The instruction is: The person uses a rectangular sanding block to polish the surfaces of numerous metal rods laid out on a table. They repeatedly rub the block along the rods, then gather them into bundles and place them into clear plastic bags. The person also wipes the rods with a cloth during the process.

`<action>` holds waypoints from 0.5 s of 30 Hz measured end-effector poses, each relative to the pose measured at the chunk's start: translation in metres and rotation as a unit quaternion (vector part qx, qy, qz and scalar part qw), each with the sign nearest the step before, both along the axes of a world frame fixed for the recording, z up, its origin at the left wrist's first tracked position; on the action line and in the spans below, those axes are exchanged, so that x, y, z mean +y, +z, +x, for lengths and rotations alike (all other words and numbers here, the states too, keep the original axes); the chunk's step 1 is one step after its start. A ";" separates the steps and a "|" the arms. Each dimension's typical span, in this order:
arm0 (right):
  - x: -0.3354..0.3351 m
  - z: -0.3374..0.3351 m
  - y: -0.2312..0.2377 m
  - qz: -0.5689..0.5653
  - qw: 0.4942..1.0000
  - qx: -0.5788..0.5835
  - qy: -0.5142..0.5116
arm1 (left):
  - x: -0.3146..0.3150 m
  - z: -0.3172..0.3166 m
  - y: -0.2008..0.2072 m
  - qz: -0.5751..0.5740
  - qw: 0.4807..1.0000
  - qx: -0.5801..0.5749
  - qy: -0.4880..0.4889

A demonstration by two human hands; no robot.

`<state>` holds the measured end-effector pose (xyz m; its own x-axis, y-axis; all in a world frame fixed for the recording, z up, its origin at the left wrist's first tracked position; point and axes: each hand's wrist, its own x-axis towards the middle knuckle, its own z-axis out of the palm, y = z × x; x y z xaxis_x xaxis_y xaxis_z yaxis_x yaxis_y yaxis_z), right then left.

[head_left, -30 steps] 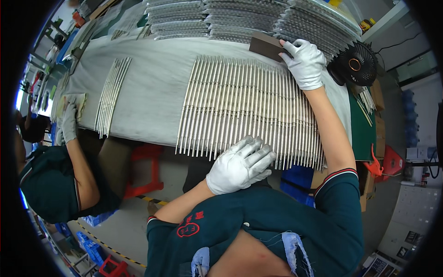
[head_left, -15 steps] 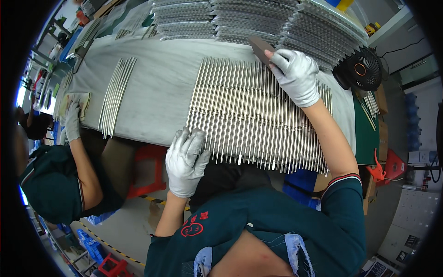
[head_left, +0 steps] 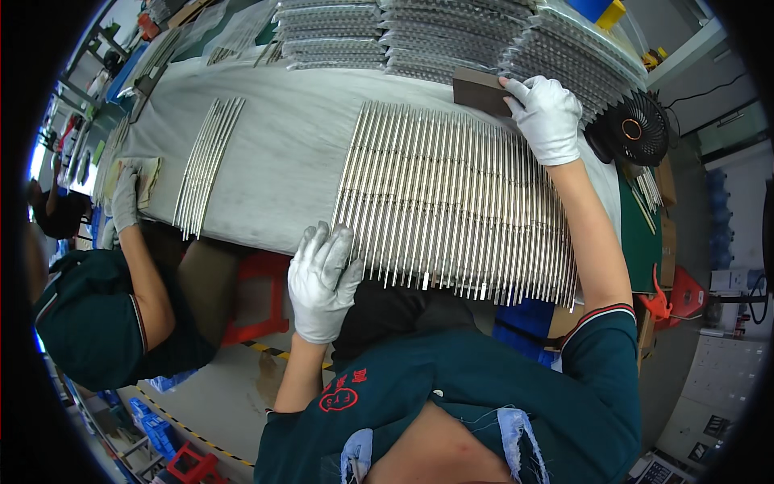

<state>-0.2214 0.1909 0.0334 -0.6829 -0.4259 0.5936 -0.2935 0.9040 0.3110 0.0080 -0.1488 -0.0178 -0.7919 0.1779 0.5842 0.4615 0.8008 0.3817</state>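
A wide row of slim silvery metal rods (head_left: 451, 198) lies side by side on the grey cloth of the table (head_left: 278, 145). Beyond the far right of the row, my right hand (head_left: 548, 119), in a white glove, grips a flat brown block (head_left: 480, 92) by its right end. The block's long side now runs nearly crosswise. My left hand (head_left: 324, 282), also gloved and smudged grey, rests at the near left corner of the row. Its fingers are stretched out, and the thumb side touches or nearly touches the outermost rods. Several near rod ends overhang the table edge.
Stacks of clear plastic trays (head_left: 451, 40) line the far side. A black fan (head_left: 633, 127) stands at the right. Leftward lies a smaller bunch of rods (head_left: 208, 169), near a co-worker's gloved hand (head_left: 125, 202) on a yellowish cloth. A red stool (head_left: 258, 294) is below.
My right hand has shifted right, and the brown block has swung from steeply slanted to nearly crosswise. The row of rods appears slightly further right in the picture. My left hand stays at the corner.
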 end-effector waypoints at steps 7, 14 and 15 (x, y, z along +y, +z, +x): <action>0.005 0.008 -0.001 -0.004 0.998 -0.040 -0.040 | 0.004 0.001 0.004 -0.013 0.999 -0.014 -0.035; -0.002 0.006 -0.010 -0.138 0.988 -0.040 0.060 | 0.027 -0.014 0.022 -0.133 0.977 -0.112 -0.126; -0.003 0.007 -0.012 -0.170 0.982 -0.063 0.047 | 0.026 -0.016 0.020 -0.148 0.973 -0.118 -0.131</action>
